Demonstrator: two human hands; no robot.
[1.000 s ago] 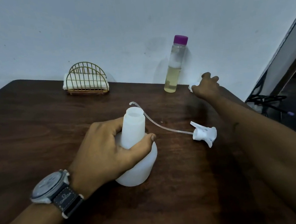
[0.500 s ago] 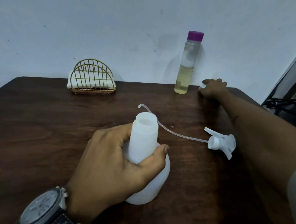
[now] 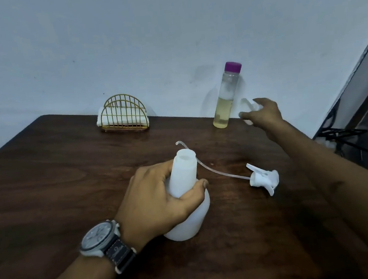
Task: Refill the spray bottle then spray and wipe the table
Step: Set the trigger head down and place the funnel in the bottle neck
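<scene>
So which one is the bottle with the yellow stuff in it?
Look along the back edge of the brown table, by the wall. Right of the gold wire napkin holder stands a tall clear bottle. Only it has a purple cap and yellow liquid in its lower half.

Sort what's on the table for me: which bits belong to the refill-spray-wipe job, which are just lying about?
Job:
- white spray bottle, open, gripped by left hand
- trigger head, lying beside it
- purple-capped refill bottle
- white object in right hand, likely a funnel
- napkins in gold holder, likely for wiping

Lying about:
- wristwatch
- cables off the table
</scene>
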